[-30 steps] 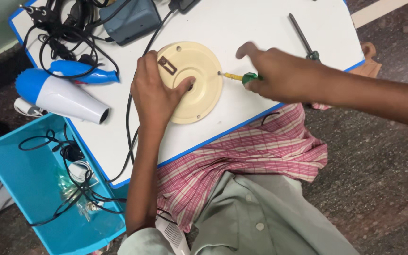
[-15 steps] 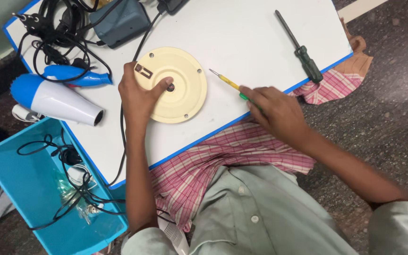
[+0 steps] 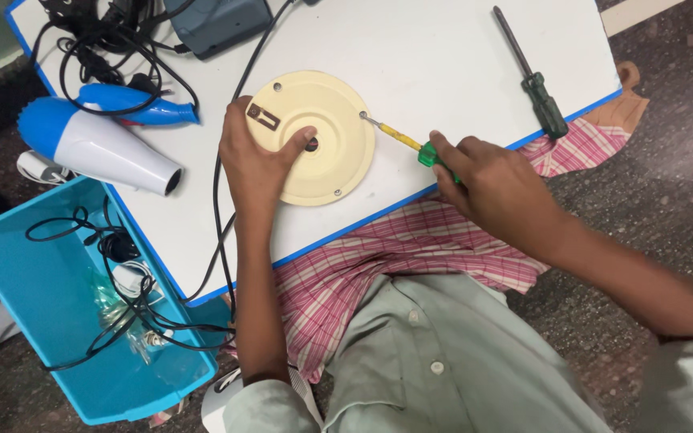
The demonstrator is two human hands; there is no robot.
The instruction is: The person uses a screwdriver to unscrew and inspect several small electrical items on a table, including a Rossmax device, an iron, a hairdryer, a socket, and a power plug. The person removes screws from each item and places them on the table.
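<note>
Disc (image 3: 320,148), cream and round, lies flat on the white table (image 3: 443,72), close to its near edge and roughly midway along it. The left hand (image 3: 254,164) rests on the disc's left part, palm down, fingers spread across the surface, with the thumb reaching the dark hole at the centre; it presses rather than grasps. A small brown clip sits on the disc just above that hand.

The right hand (image 3: 495,188) hangs at the table's near edge, to the right of the disc, fingers pinched around the green handle of a small screwdriver (image 3: 399,138). Its yellow shaft runs up and left from the grip, and the tip meets a screw on the disc's right rim. So the disc lies left of this grip, apart from the fingers, joined only by the tool.

A larger screwdriver (image 3: 532,76) with a dark green handle lies untouched near the table's right edge. A blue and white hairdryer (image 3: 94,144) lies at the left edge, with black cables (image 3: 106,40) tangled in the far left corner beside a grey box (image 3: 218,20). A blue bin (image 3: 50,321) holding more wires stands below the table's left side.
</note>
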